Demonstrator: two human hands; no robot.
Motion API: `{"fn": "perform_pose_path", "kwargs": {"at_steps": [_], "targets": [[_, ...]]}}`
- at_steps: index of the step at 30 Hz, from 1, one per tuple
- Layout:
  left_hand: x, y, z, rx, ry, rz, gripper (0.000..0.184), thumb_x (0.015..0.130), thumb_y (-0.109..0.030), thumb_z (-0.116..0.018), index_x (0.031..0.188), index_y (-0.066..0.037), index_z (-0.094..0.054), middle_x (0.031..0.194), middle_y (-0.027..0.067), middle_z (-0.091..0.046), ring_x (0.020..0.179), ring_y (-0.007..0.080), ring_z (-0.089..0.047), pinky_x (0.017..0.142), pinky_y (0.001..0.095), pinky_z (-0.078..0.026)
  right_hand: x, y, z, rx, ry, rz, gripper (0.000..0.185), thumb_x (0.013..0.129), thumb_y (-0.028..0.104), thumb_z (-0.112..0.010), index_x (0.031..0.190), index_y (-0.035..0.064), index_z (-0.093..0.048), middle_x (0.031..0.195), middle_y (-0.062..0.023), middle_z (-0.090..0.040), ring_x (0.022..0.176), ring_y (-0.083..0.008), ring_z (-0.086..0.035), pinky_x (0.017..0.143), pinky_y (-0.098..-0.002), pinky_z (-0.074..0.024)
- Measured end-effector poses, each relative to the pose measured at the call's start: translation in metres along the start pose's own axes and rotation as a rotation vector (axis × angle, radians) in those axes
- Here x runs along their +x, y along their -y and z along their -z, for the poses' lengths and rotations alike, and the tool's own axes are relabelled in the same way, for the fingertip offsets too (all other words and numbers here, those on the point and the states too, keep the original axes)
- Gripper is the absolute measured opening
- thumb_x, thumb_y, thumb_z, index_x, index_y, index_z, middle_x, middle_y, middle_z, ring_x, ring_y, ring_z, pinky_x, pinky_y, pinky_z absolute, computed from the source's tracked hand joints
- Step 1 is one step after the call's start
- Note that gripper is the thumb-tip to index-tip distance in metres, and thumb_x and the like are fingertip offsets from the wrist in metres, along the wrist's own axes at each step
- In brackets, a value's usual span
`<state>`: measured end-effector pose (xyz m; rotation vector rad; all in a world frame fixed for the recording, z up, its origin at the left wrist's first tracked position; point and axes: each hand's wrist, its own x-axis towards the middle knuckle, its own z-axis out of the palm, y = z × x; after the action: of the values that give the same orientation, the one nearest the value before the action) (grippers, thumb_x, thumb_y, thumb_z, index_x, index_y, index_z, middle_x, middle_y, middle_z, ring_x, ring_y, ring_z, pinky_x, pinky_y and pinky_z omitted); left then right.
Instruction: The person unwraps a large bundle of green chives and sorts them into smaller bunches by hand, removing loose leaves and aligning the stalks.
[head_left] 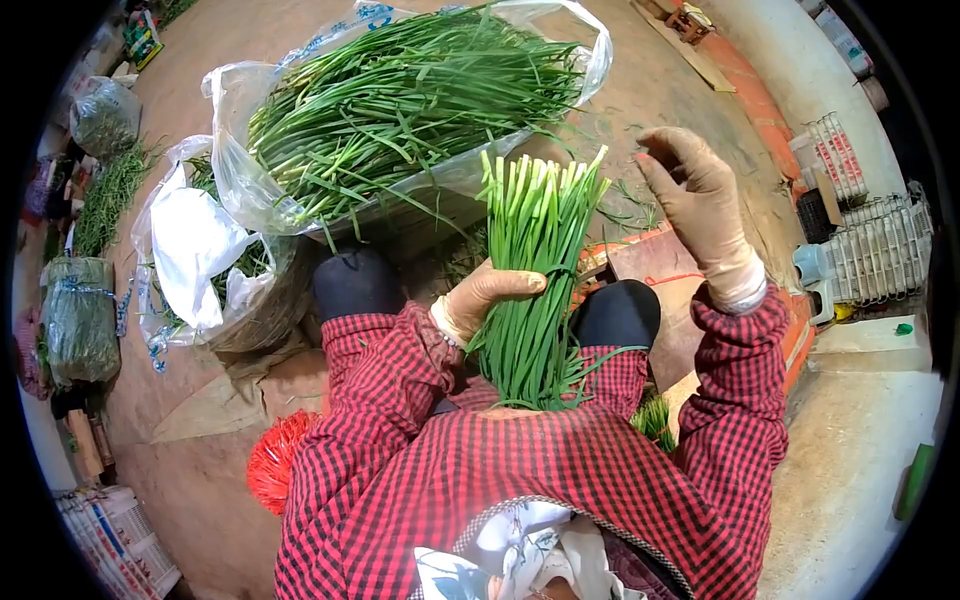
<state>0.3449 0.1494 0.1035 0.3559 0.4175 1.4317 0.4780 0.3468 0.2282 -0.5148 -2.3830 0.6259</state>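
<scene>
Close before us, a bundle of green stalks point(538, 235) runs lengthwise from near to far, leafy tips toward us, pale ends pointing far. Our left hand point(482, 301) grips it around the middle; our right hand point(708, 205), raised at the right, curls loosely, and we cannot tell whether its fingertips meet. Farther left, loose stalks point(400, 110) fill an open plastic bag point(245, 180).

A loose smock point(500, 465) in a small red-and-black check was worn. Its long sleeves point(742, 400) were full, creased and gathered at the ends. A narrow trim point(472, 528) in fine dark-and-light check edged the neck opening, where a white cloth point(530, 535) with blue-grey markings showed. Thin, wrinkled gloves covered the left hand point(490, 300) and right hand point(698, 195). Plain dark trousers point(625, 308) showed at the knees.
</scene>
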Motion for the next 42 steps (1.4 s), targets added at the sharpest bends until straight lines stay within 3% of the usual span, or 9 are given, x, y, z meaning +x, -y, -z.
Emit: {"fn": "perform_pose_path", "kwargs": {"at_steps": [6, 10, 12, 16, 18, 22, 25, 33, 42], "targets": [[0.015, 0.008, -0.003, 0.144, 0.008, 0.017, 0.054, 0.081, -0.013, -0.070, 0.130, 0.000, -0.051, 0.113, 0.0133, -0.065, 0.095, 0.0209, -0.066, 0.086, 0.0341, -0.054, 0.017, 0.064, -0.036, -0.363, 0.240, 0.561, 0.038, 0.080, 0.021, -0.073, 0.115, 0.0076, -0.065, 0.125, -0.0111, -0.059, 0.125, -0.0279, -0.050, 0.106, -0.0432, -0.0374], [0.021, 0.014, -0.002, 0.283, 0.015, 0.021, 0.057, 0.079, -0.015, -0.072, 0.130, 0.000, -0.052, 0.115, 0.0129, -0.065, 0.097, 0.0190, -0.065, 0.086, 0.0325, -0.053, 0.042, 0.042, -0.065, -0.542, 0.284, 0.633, 0.030, 0.084, 0.028, -0.069, 0.109, 0.0117, -0.069, 0.120, -0.0090, -0.062, 0.127, -0.0276, -0.047, 0.110, -0.0476, -0.0306], [0.021, 0.017, 0.005, 0.288, -0.007, 0.026, 0.056, 0.079, -0.014, -0.073, 0.130, 0.000, -0.053, 0.116, 0.0121, -0.065, 0.097, 0.0180, -0.064, 0.086, 0.0323, -0.053, 0.059, 0.040, -0.062, -0.584, 0.817, 0.443, 0.026, 0.085, 0.031, -0.067, 0.103, 0.0130, -0.071, 0.103, -0.0082, -0.066, 0.111, -0.0273, -0.058, 0.100, -0.0442, -0.0422], [0.020, 0.014, 0.007, 0.266, 0.011, 0.039, 0.054, 0.078, -0.013, -0.073, 0.128, -0.001, -0.055, 0.112, 0.0096, -0.066, 0.096, 0.0171, -0.064, 0.088, 0.0331, -0.051, 0.057, 0.030, -0.060, -0.489, 0.814, 0.243, 0.025, 0.086, 0.033, -0.062, 0.095, 0.0125, -0.071, 0.087, -0.0095, -0.068, 0.091, -0.0286, -0.066, 0.083, -0.0403, -0.0501], [0.018, 0.013, 0.005, 0.252, 0.020, 0.058, 0.054, 0.078, -0.013, -0.073, 0.127, -0.001, -0.055, 0.111, 0.0088, -0.066, 0.096, 0.0170, -0.064, 0.090, 0.0335, -0.051, 0.051, 0.021, -0.062, -0.312, 0.493, 0.381, 0.023, 0.087, 0.029, -0.068, 0.098, 0.0081, -0.070, 0.079, -0.0117, -0.064, 0.074, -0.0255, -0.064, 0.069, -0.0358, -0.0518], [0.009, 0.006, -0.002, 0.239, -0.011, 0.027, 0.050, 0.079, -0.012, -0.071, 0.125, -0.001, -0.056, 0.108, 0.0091, -0.066, 0.095, 0.0190, -0.065, 0.087, 0.0343, -0.052, 0.063, -0.009, -0.043, 0.328, 0.119, -0.075, 0.026, 0.088, 0.027, -0.068, 0.098, 0.0024, -0.067, 0.085, -0.0086, -0.068, 0.079, -0.0192, -0.064, 0.074, -0.0307, -0.0507], [0.001, -0.004, 0.001, 0.020, -0.005, -0.008, 0.046, 0.082, -0.010, -0.066, 0.125, 0.002, -0.053, 0.103, 0.0135, -0.067, 0.087, 0.0249, -0.068, 0.081, 0.0387, -0.057, 0.047, -0.016, -0.019, 0.126, -0.071, -0.052, 0.026, 0.086, 0.025, -0.072, 0.097, 0.0015, -0.067, 0.089, -0.0060, -0.068, 0.084, -0.0146, -0.063, 0.075, -0.0285, -0.0501], [0.005, 0.004, 0.040, -0.167, -0.013, 0.027, 0.047, 0.090, -0.021, -0.060, 0.129, 0.003, -0.050, 0.113, 0.0209, -0.065, 0.097, 0.0316, -0.067, 0.085, 0.0501, -0.056, -0.058, 0.007, -0.062, -0.021, 0.396, 0.041, 0.015, 0.082, 0.021, -0.069, 0.087, 0.0084, -0.063, 0.084, -0.0074, -0.060, 0.079, -0.0291, -0.063, 0.068, -0.0354, -0.0500], [0.001, 0.008, 0.054, -0.227, 0.072, -0.003, 0.051, 0.088, -0.029, -0.065, 0.126, 0.003, -0.055, 0.113, 0.0163, -0.067, 0.094, 0.0265, -0.068, 0.085, 0.0398, -0.057, -0.043, -0.048, -0.027, -0.025, 0.437, -0.267, 0.017, 0.084, 0.017, -0.066, 0.087, 0.0009, -0.063, 0.076, -0.0079, -0.059, 0.072, -0.0180, -0.059, 0.066, -0.0311, -0.0479]]}}
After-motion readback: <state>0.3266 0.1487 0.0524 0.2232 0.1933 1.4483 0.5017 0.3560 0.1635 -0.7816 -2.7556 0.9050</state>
